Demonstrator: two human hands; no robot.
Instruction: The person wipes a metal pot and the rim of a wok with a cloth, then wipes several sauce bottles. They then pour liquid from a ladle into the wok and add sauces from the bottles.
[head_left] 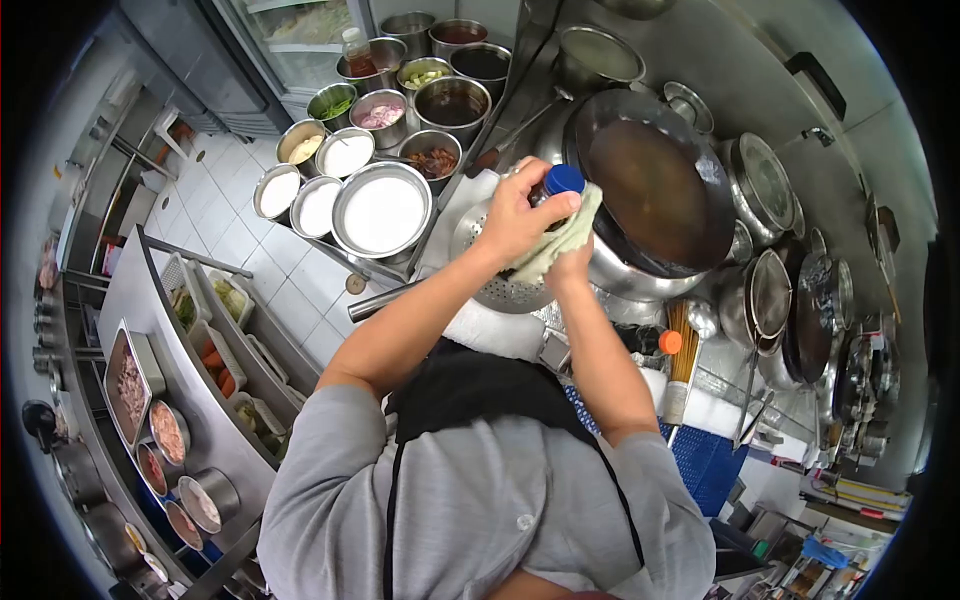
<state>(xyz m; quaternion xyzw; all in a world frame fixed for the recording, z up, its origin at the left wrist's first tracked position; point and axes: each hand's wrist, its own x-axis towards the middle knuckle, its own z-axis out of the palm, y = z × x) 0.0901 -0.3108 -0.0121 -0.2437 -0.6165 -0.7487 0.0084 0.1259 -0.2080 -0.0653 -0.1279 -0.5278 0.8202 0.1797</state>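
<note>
My left hand (522,218) is wrapped round the upper part of a dark bottle with a blue cap (565,179). My right hand (570,264) grips a pale green cloth (562,240) that lies against the bottle's side, hiding much of it. Below both hands sits a perforated metal strainer (512,295), its long handle (385,300) pointing left. Just right of them stands a large dark wok (650,190) with brownish liquid in it. A dark bottle with an orange cap (669,343) lies beside my right forearm.
Steel pots of seasonings stand at upper left, including a wide pot of white powder (382,210). A ladle (535,120) leans behind the strainer. Bamboo brush (682,350), sieves (770,290) and pans crowd the right. Trays of meat (133,380) line the left counter.
</note>
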